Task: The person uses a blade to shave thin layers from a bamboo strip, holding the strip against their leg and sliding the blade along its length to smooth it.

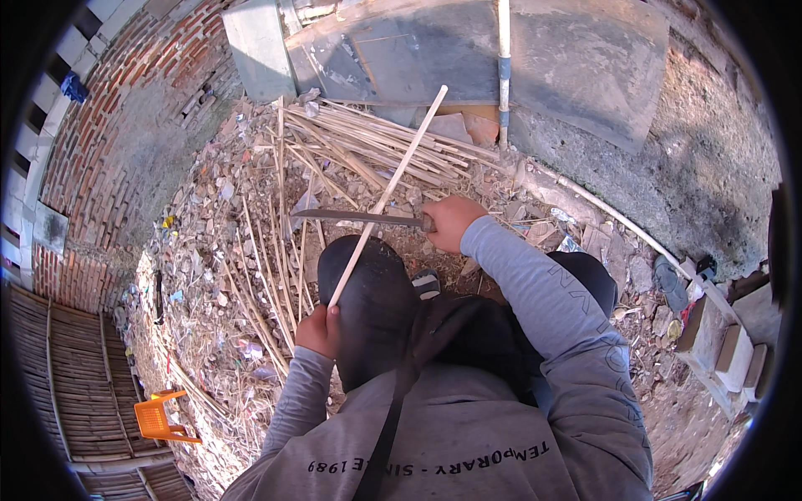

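Observation:
My left hand (318,331) is closed round the lower end of a pale bamboo strip (402,165), which slants up and away to the right past my left knee. In my right hand (452,223) is the handle of a machete (355,216). Its dark blade points left and crosses the strip above the knee; whether it cuts in or only rests there, I cannot tell. Beyond my knees lies a pile of similar bamboo strips (368,150) on the ground. More loose strips (267,275) are scattered to the left of my left leg.
Rubble and litter (219,213) cover the ground. Dark boards (401,54) lean at the back behind a white pipe (504,67). A brick wall (109,142) and an orange plastic chair (156,417) are on the left; concrete blocks (725,355) sit on the right.

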Demonstrator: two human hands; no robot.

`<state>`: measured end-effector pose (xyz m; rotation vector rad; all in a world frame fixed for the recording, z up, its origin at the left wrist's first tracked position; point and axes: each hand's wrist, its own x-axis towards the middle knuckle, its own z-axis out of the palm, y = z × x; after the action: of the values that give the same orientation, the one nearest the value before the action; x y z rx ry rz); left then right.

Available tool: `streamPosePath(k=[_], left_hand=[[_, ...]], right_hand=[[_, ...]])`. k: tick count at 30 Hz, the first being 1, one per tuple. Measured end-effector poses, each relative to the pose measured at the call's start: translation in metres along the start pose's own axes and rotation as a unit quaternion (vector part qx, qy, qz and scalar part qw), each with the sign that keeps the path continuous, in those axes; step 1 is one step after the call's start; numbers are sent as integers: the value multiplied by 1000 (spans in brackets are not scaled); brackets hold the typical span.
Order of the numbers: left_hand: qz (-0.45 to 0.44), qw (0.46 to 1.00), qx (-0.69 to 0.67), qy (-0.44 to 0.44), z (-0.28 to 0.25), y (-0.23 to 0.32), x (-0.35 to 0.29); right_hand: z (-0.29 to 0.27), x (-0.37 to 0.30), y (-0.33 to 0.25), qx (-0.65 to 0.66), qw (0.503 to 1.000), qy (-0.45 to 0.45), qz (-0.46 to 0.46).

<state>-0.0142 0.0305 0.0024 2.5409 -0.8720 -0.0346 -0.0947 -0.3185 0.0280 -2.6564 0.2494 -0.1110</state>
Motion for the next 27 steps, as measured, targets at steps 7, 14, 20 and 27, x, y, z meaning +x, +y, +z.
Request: streamPosePath(k=[7, 14, 20, 27], left_hand=[[4, 1000, -4, 1, -4, 7, 1], [-15, 1000, 5, -20, -4, 5, 1], [6, 1000, -6, 15, 2, 1, 0], [8, 1000, -11, 19, 3, -1, 2]], right_hand=[[-2, 1, -3, 2, 999, -35, 37], [7, 4, 5, 16, 1000, -3, 2], [2, 1, 2, 6, 1000, -14, 19], [5, 2, 6, 28, 1000, -13, 1]])
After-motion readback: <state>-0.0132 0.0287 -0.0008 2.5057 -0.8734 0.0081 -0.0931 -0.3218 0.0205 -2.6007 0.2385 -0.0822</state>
